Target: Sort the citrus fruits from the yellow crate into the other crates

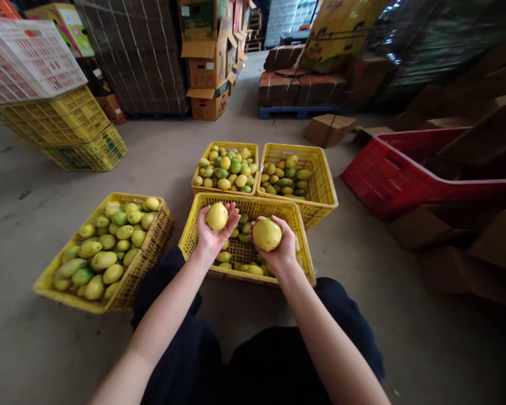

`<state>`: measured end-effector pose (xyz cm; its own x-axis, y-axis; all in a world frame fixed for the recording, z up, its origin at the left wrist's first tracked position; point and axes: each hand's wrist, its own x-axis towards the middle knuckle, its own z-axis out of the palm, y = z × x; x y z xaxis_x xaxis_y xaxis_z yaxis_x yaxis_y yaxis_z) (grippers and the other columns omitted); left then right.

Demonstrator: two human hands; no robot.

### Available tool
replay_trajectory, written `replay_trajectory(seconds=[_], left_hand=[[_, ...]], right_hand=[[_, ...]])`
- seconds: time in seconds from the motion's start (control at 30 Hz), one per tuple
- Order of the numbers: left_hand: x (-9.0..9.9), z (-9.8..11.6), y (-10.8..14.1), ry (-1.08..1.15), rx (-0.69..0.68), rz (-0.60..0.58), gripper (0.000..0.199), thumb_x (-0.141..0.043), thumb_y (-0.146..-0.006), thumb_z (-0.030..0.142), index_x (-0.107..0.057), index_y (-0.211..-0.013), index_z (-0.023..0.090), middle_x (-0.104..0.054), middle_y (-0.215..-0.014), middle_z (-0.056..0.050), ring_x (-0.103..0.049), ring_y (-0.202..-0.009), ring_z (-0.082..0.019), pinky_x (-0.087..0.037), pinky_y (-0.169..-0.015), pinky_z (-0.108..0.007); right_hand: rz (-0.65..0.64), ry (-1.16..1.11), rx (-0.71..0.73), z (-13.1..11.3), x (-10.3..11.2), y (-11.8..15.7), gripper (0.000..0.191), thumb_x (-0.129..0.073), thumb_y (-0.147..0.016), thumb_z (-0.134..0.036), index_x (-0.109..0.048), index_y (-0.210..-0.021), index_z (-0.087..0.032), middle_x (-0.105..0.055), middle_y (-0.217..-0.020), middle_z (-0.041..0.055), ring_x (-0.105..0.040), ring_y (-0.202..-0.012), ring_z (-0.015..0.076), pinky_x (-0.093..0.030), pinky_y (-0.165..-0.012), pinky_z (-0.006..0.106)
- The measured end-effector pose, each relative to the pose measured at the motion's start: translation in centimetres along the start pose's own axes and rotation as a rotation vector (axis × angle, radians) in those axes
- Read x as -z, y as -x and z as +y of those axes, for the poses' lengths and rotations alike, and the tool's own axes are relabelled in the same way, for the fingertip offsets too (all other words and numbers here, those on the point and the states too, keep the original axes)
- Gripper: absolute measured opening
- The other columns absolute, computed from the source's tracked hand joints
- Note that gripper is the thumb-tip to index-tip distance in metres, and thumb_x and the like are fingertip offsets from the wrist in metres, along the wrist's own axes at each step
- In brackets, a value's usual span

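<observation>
In my left hand [211, 241] a yellow lemon [216, 216] rests on the upturned palm, the thumb at its side and the other fingers stretched out to the right. My right hand [284, 247] grips a larger, slightly greenish lemon [267, 234] from below and the right. Both hands are held above the near yellow crate [306, 259], between my knees. Inside it lie several yellow and green lemons [253, 269], partly hidden by my hands. Directly behind, a full crate [194, 183] and a partly filled crate [326, 174] stand side by side.
Another yellow crate [152, 253], heaped with lemons, is at my left. Stacked crates [67, 121] stand farther left. On the right are a large red crate [383, 180] and cardboard boxes [425, 230]. Cartons [206, 73] and a loaded blue pallet [301, 111] stand at the back.
</observation>
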<state>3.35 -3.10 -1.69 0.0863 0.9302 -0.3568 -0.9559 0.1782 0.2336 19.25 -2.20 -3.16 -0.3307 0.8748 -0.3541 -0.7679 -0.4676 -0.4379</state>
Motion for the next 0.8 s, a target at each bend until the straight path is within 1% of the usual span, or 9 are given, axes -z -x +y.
replay_trajectory(seconds=[0.07,0.17,0.27,0.37,0.47,0.6,0.67,0.73,0.8], left_hand=[[0.2,0.0,-0.1,0.040,0.020,-0.029,0.036,-0.043,-0.084,0.027,-0.062,-0.110,0.013,-0.070,-0.089,-0.008,-0.068,-0.077,-0.016,-0.057,-0.073,-0.027],[0.4,0.0,-0.2,0.078,0.028,-0.037,0.032,-0.043,-0.083,0.024,-0.063,-0.107,0.016,-0.070,-0.084,-0.005,-0.067,-0.073,-0.013,-0.057,-0.068,-0.024],[0.4,-0.2,-0.3,0.122,0.020,-0.021,0.027,-0.045,-0.083,0.023,-0.064,-0.099,0.014,-0.069,-0.084,-0.006,-0.067,-0.077,-0.014,-0.057,-0.072,-0.025],[0.2,-0.4,-0.4,0.129,-0.011,-0.007,0.025,-0.046,-0.084,0.022,-0.065,-0.096,0.012,-0.070,-0.086,-0.007,-0.068,-0.082,-0.015,-0.057,-0.078,-0.026],[0.1,-0.6,-0.4,0.083,-0.021,0.032,0.024,-0.046,-0.085,0.021,-0.066,-0.096,0.012,-0.071,-0.088,-0.008,-0.068,-0.082,-0.016,-0.058,-0.076,-0.027],[0.1,-1.1,-0.5,0.045,-0.012,0.116,0.018,-0.049,-0.087,0.019,-0.066,-0.090,0.013,-0.072,-0.084,-0.007,-0.068,-0.077,-0.014,-0.057,-0.072,-0.025],[0.2,-1.5,-0.6,0.047,-0.023,0.127,0.015,-0.051,-0.087,0.019,-0.065,-0.087,0.014,-0.072,-0.084,-0.006,-0.069,-0.079,-0.015,-0.057,-0.076,-0.026],[0.4,-2.1,-0.5,0.050,-0.020,0.112,0.014,-0.052,-0.086,0.019,-0.065,-0.086,0.015,-0.072,-0.088,-0.005,-0.069,-0.088,-0.017,-0.055,-0.084,-0.032],[0.6,-2.7,-0.3,0.033,0.007,0.075,0.016,-0.050,-0.086,0.020,-0.066,-0.088,0.016,-0.072,-0.095,-0.005,-0.067,-0.100,-0.021,-0.051,-0.093,-0.039]], right_hand=[[0.012,0.016,0.026,0.1,0.0,-0.2,0.017,-0.061,-0.068,-0.029,-0.066,-0.072,-0.013,-0.069,-0.063,0.0087,-0.068,-0.063,0.0222,-0.058,-0.052,0.032],[-0.002,0.053,0.087,0.3,0.0,-0.5,0.014,-0.061,-0.066,-0.027,-0.066,-0.068,-0.015,-0.069,-0.062,0.0077,-0.068,-0.063,0.0221,-0.058,-0.054,0.033],[0.005,0.064,0.132,0.5,0.1,-0.8,0.012,-0.062,-0.065,-0.027,-0.065,-0.066,-0.015,-0.068,-0.061,0.0062,-0.067,-0.061,0.0213,-0.059,-0.056,0.034],[0.020,0.067,0.153,0.6,0.3,-1.0,0.010,-0.063,-0.064,-0.025,-0.065,-0.067,-0.016,-0.069,-0.063,0.0050,-0.066,-0.057,0.0202,-0.059,-0.057,0.034],[0.033,0.078,0.181,0.6,0.3,-1.0,0.008,-0.064,-0.064,-0.025,-0.065,-0.067,-0.017,-0.069,-0.064,0.0035,-0.066,-0.054,0.0192,-0.058,-0.055,0.034],[0.089,0.079,0.205,0.6,0.0,-0.9,0.006,-0.064,-0.063,-0.023,-0.064,-0.065,-0.017,-0.069,-0.063,0.0022,-0.064,-0.052,0.0174,-0.058,-0.056,0.033],[0.122,0.061,0.213,0.5,-0.1,-1.0,0.006,-0.064,-0.063,-0.022,-0.065,-0.063,-0.017,-0.068,-0.063,0.0018,-0.065,-0.055,0.0169,-0.058,-0.060,0.032],[0.145,0.046,0.224,0.5,-0.1,-1.2,0.006,-0.064,-0.063,-0.023,-0.065,-0.063,-0.017,-0.068,-0.063,0.0012,-0.065,-0.058,0.0162,-0.058,-0.063,0.031],[0.170,0.072,0.235,0.4,0.1,-1.3,0.007,-0.064,-0.063,-0.025,-0.065,-0.064,-0.018,-0.068,-0.064,0.0006,-0.064,-0.058,0.0158,-0.057,-0.062,0.030]])
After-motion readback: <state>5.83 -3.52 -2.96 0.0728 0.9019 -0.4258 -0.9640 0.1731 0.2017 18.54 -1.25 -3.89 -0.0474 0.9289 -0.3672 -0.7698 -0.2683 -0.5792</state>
